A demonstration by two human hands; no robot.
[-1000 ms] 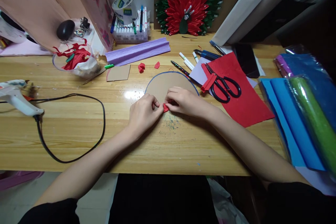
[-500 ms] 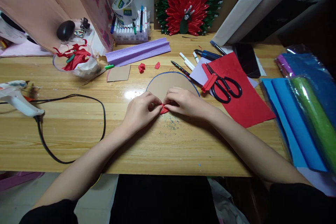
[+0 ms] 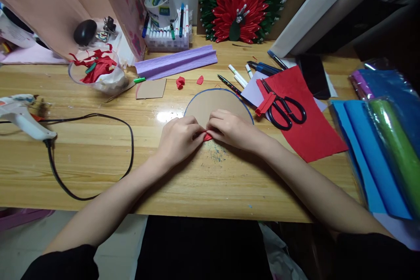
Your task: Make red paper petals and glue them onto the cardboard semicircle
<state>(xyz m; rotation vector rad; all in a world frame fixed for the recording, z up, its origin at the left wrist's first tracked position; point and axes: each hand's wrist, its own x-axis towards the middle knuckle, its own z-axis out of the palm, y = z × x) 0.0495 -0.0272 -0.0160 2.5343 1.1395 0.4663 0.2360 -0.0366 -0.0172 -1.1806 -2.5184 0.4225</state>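
Over cardboard, hands seemingly pinch red scrap.

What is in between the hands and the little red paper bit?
Nothing visible. The left hand and the right hand both pinch the small red crepe-paper piece directly, at the near edge of the round brown cardboard disc.

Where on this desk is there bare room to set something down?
Bare wood inside the black cable loop and along the near table edge below the left hand and right hand. Crowded around the scissors, the markers and the bowl.
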